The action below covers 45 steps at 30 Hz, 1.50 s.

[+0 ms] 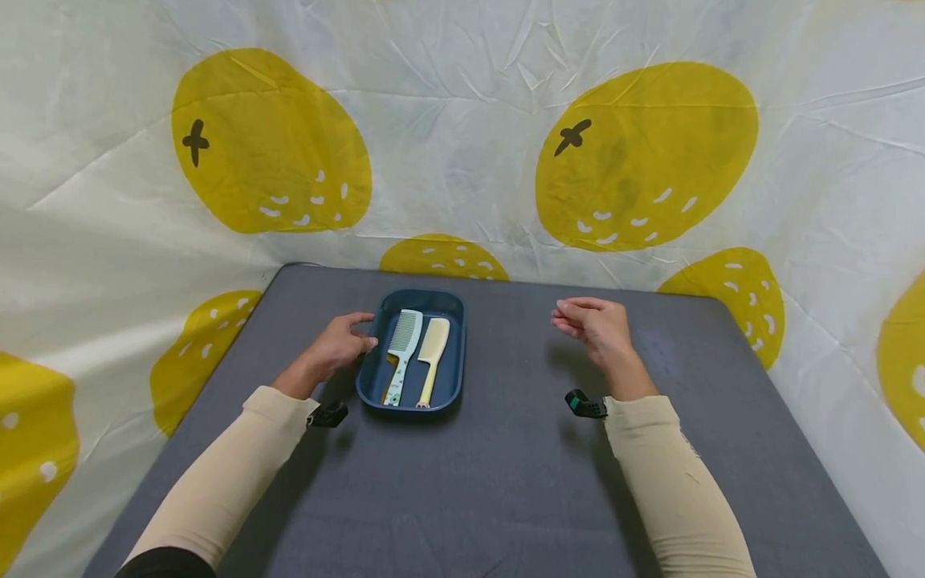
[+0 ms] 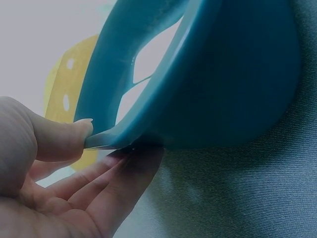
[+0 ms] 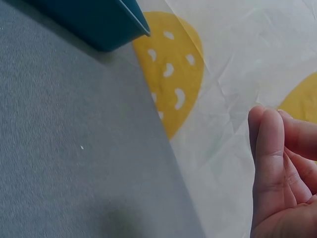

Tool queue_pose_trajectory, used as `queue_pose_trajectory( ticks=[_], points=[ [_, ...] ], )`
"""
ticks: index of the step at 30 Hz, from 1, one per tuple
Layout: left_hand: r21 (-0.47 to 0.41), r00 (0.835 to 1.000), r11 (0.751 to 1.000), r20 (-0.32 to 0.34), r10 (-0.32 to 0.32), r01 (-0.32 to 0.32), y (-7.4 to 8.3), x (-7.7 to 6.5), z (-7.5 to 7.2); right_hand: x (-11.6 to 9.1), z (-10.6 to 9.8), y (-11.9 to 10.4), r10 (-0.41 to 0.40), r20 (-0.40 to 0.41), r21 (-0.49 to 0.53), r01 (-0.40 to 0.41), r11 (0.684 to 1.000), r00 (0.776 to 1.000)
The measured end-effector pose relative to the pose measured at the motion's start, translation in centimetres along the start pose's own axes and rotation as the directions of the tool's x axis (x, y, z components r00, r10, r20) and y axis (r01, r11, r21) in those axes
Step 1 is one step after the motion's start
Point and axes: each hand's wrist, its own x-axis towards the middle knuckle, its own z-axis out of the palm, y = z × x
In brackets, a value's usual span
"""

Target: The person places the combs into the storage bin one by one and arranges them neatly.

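In the head view a dark blue tray [image 1: 450, 377] stands on the grey table. Inside it lie a mint green comb [image 1: 405, 335] with a patterned handle and a pale yellow comb [image 1: 433, 341]. A brownish-yellow piece [image 1: 391, 360] shows partly beneath the green comb; its kind is hidden. My left hand [image 1: 340, 345] pinches the tray's left rim, thumb [image 2: 64, 141] on the inner side and fingers under the lip in the left wrist view. To the right of the tray, my right hand [image 1: 594, 327] hovers above the table, fingers loosely bent, thumb near the fingertips, holding nothing.
The grey table [image 1: 506, 482] reaches back to a white cloth wall [image 1: 448, 160] printed with yellow fruit. Similar cloth hangs at both sides. Each wrist wears a black strap with a small camera.
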Motion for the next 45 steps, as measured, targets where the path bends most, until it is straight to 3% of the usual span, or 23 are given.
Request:
queue_pose_trajectory(
  ticks=[11, 24, 35, 45],
  points=[
    [-0.011, 1.000, 1.000, -0.001, 0.006, -0.006, 0.1, -0.1, -0.1, -0.4, -2.3, -0.6, -0.023, -0.003, -0.010, 0.023, 1.000, 1.000],
    [0.032, 1.000, 0.999, -0.009, 0.008, -0.008, -0.2, 0.0, -0.1, -1.0, -6.3, -0.6, 0.040, -0.032, -0.006, -0.040, 0.999, 0.999],
    [0.032, 1.000, 0.999, 0.003, 0.010, -0.010, -0.3, 0.0, 0.0, -1.4, -10.3, 1.2, 0.110, -0.128, -0.137, -0.128, 0.982, 0.986],
    [0.024, 1.000, 1.000, -0.003, 0.012, -0.012, -0.2, 0.0, 0.1, -1.3, -12.5, 3.3, 0.135, -0.145, -0.219, -0.165, 0.962, 0.980]
  ],
)
